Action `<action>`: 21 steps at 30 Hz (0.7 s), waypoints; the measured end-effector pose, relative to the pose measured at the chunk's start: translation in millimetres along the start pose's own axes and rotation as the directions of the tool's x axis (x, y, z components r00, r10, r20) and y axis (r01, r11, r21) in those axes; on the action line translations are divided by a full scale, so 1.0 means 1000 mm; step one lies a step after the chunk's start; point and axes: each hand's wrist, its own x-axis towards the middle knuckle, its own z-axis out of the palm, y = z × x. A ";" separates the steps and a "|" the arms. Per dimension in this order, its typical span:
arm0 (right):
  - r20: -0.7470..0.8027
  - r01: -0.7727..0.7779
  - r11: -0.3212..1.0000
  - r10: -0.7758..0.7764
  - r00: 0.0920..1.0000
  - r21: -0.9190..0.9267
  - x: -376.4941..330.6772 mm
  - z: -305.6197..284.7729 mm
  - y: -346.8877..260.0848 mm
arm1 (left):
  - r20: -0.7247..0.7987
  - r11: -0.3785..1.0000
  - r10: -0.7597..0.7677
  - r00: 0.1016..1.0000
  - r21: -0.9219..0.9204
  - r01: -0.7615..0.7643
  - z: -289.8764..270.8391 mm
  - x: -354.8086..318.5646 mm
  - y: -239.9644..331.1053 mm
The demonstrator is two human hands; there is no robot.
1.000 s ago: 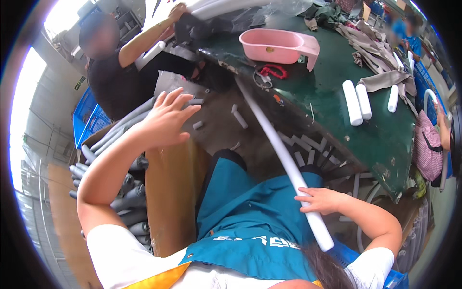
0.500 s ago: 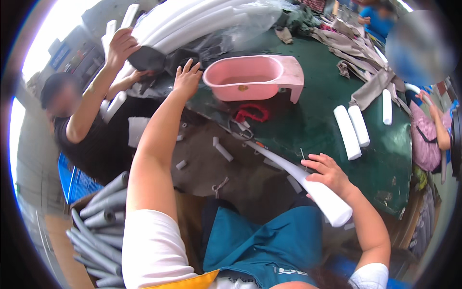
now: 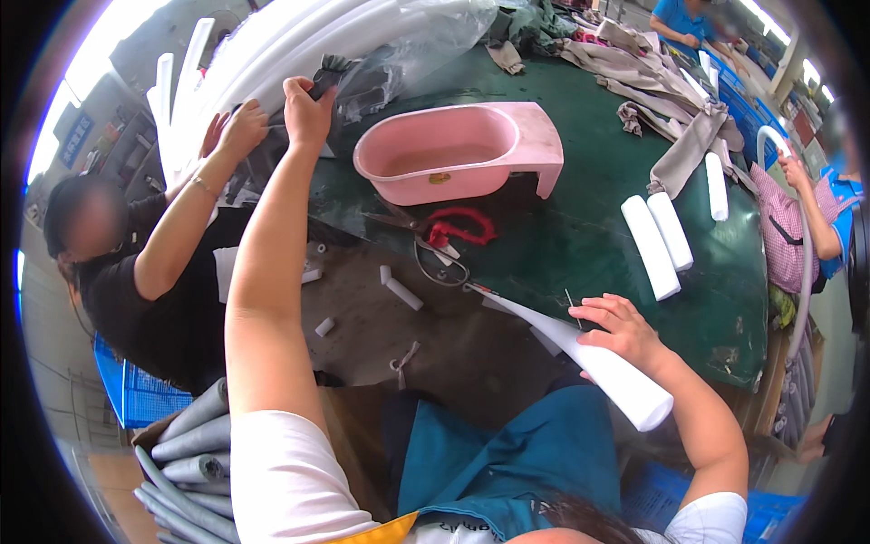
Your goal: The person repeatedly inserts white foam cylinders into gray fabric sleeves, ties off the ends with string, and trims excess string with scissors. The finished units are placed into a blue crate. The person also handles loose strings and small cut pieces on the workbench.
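Note:
My left hand (image 3: 310, 113) is reached out across the table's far left side, its fingers closed on a dark, crumpled piece of cloth (image 3: 333, 74). Close by, a co-worker's hands (image 3: 237, 131) are raised near the same dark material. My right hand (image 3: 621, 331) grips a white foam tube (image 3: 625, 385) that slants from the table edge toward my lap. A thin metal pin or rod (image 3: 570, 304) sticks up beside the right fingertips; whether I hold it cannot be made out. Scissors (image 3: 439, 258) with a red-wrapped handle lie at the table edge, in front of a pink plastic basin (image 3: 435, 181).
Two short white foam tubes (image 3: 649, 247) lie on the green table (image 3: 562, 236). Beige cloth strips (image 3: 680, 145) are heaped at the far right. Long white tubes in clear plastic (image 3: 344, 45) fill the back left. Grey tubes (image 3: 195, 444) stand in a box at lower left.
My left hand has gone from open, spread fingers to closed on the dark cloth, moving left and up. The co-worker's raised hand has come down. My right hand stays on the tube.

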 end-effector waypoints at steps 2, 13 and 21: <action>-0.025 0.011 1.000 -0.011 1.000 0.008 0.000 -0.001 -0.001 | 0.061 0.985 -0.028 0.998 -0.171 0.038 -0.029 0.014 0.022; -0.421 0.292 0.919 -0.163 0.892 0.263 -0.004 0.021 0.005 | 0.675 0.505 -0.265 0.688 -0.511 0.696 -0.208 -0.027 0.206; -0.522 0.329 0.653 0.120 0.845 0.683 -0.031 0.010 -0.143 | 0.877 0.406 0.140 0.460 -0.475 0.781 -0.234 -0.168 0.295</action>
